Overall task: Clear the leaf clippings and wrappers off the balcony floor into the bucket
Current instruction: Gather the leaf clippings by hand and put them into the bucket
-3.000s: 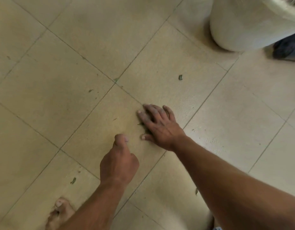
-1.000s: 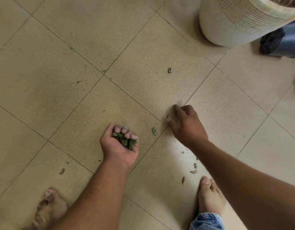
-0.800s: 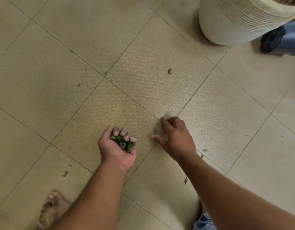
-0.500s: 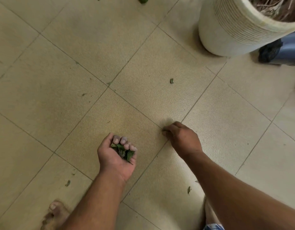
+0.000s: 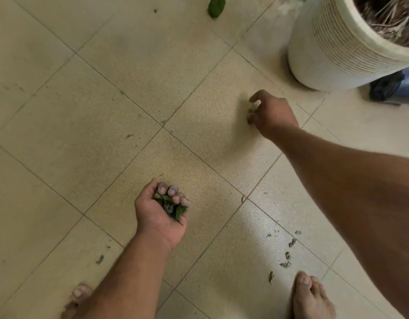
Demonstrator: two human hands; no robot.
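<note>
My left hand (image 5: 161, 211) is palm-up low over the floor, fingers curled around a bunch of green leaf clippings (image 5: 170, 204). Farther forward and to the right, my right hand (image 5: 272, 113) is blurred and reaches down to the tiles. Its fingers are curled, with small dark leaf bits (image 5: 250, 110) pinched at the tips. The white ribbed bucket (image 5: 325, 49) stands at the top right, just beyond my right hand, with dry plant matter inside. Loose clippings (image 5: 287, 255) lie near my right foot. A larger green leaf (image 5: 216, 4) lies at the top edge.
Beige tiled floor all around. A blue and dark object (image 5: 394, 87) sits behind the bucket at the right edge. My bare feet (image 5: 310, 298) are at the bottom. One small scrap (image 5: 99, 259) lies at the lower left.
My right hand pinched up a clipping beside my left hand, then moved forward and right toward the bucket to another bit. My left hand has kept its bunch of leaves.
</note>
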